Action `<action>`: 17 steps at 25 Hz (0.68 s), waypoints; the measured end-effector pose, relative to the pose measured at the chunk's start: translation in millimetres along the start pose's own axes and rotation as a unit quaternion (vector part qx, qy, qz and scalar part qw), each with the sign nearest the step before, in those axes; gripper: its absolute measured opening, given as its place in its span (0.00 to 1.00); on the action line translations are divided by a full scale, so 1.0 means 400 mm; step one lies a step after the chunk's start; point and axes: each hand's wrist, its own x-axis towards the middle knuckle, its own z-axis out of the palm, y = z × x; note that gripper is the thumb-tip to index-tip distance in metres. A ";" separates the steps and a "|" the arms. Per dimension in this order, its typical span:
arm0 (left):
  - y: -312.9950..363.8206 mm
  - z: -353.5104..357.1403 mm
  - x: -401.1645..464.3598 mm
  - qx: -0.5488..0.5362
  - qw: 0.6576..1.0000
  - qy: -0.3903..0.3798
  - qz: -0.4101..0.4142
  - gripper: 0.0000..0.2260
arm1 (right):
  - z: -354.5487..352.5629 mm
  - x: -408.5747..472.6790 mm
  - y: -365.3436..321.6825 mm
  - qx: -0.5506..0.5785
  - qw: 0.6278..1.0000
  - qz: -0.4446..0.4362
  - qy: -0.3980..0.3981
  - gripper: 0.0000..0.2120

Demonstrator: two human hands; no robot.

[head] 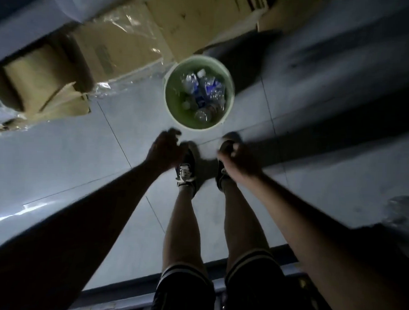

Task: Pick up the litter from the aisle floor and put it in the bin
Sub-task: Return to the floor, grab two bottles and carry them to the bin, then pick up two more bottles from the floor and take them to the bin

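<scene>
A pale green round bin (171,100) stands on the tiled aisle floor just ahead of my feet. Several clear plastic bottles (207,88) with blue labels lie inside it. My left hand (164,148) hovers a little short of the bin's near rim, fingers loosely curled and apart, with nothing visible in it. My right hand (237,156) hangs at the same height above my right shoe. Its fingers are curled inward and blurred, and I cannot make out anything in its grasp.
Flattened cardboard boxes (114,49) and clear plastic film (122,82) are piled along the left and far side. Something crumpled and pale (403,208) lies at the right edge. A dark shelf edge (287,269) runs behind my legs.
</scene>
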 end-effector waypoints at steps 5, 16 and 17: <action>-0.021 -0.051 -0.366 -0.039 0.997 -0.030 -0.067 0.20 | -0.081 -0.317 0.053 -0.119 0.989 -0.053 -0.071 0.26; -0.051 -0.171 -0.931 -0.215 0.966 0.076 -0.120 0.13 | -0.210 -0.761 -0.145 -0.495 0.835 -0.239 -0.024 0.25; -0.065 -0.160 -0.972 -0.227 0.962 0.084 -0.123 0.12 | -0.204 -0.786 -0.159 -0.509 0.823 -0.250 -0.021 0.24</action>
